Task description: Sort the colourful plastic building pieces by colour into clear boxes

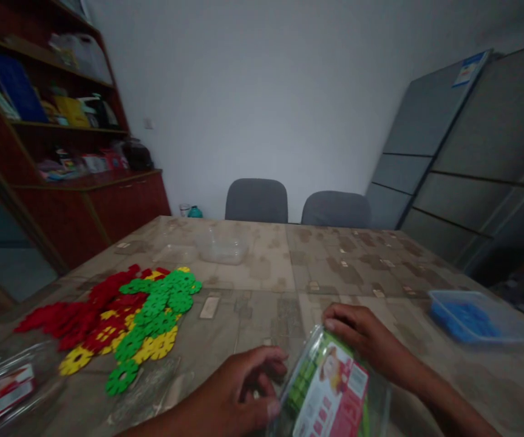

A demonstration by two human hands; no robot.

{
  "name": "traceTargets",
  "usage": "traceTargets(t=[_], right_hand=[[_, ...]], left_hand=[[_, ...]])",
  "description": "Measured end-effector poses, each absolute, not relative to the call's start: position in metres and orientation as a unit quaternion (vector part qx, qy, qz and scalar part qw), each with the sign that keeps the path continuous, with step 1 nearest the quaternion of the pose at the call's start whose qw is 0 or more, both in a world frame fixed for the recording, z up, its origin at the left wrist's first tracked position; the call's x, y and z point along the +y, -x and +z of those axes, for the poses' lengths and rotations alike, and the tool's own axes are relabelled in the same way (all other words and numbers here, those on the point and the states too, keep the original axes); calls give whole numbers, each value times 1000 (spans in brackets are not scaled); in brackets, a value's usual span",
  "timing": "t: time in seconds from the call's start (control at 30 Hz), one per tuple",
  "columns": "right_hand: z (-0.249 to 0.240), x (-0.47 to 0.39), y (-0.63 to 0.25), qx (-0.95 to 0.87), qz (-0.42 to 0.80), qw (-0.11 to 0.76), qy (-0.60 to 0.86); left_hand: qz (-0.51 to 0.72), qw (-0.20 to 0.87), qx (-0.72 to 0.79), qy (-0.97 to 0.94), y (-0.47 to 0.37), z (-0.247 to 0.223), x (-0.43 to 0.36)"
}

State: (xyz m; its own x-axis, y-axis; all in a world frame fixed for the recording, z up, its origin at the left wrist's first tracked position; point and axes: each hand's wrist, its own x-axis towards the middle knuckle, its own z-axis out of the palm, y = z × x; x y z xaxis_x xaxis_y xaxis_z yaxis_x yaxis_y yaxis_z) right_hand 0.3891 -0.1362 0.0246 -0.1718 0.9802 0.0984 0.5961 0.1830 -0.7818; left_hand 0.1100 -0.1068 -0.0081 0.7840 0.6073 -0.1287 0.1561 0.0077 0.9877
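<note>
A clear plastic package (pixel 330 388) with green pieces inside and a pink and white printed label is tilted at the table's near edge. My right hand (pixel 357 331) grips its upper edge, the fingers bent over the top. Beside its left side is my left hand (pixel 252 388), fingers loosely curled and apart, with the thumb tip at or very close to the plastic. Nothing shows between the left fingers. Part of a clear plastic container (pixel 385 400) shows behind the package, and the frame cuts off the package's lower end.
Red, yellow and green flower-shaped discs (pixel 152 309) lie heaped at the left. Clear packaging with a label (pixel 11 388) is at the near left. Clear tubs (pixel 222 249) stand toward the back. At the right is a tub of blue pieces (pixel 466 315). Grey chairs (pixel 256 200) stand beyond the table.
</note>
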Motion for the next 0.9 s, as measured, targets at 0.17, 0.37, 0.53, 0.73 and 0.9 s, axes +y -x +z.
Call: traceTargets(t=[0.17,0.37,0.53,0.73,0.9], right_hand=[[33,-75,-311,-794,291,292,447],[24,-50,-273,-776,236,338,478],[2,-76,-291,-725,324,304,527],[-6,-93,-299,-734,396,248,493],[-3,-92,-296,-723,402,213,520]], left_hand=[[186,702,335,-601,-79,-51,-116],[315,769,307,-463,-56,-74,-129],[234,769,350,-481,-30,-51,-123],[145,524,404,-736,-20,-14,-90],[121,345,374,-852,-26,4,-79]])
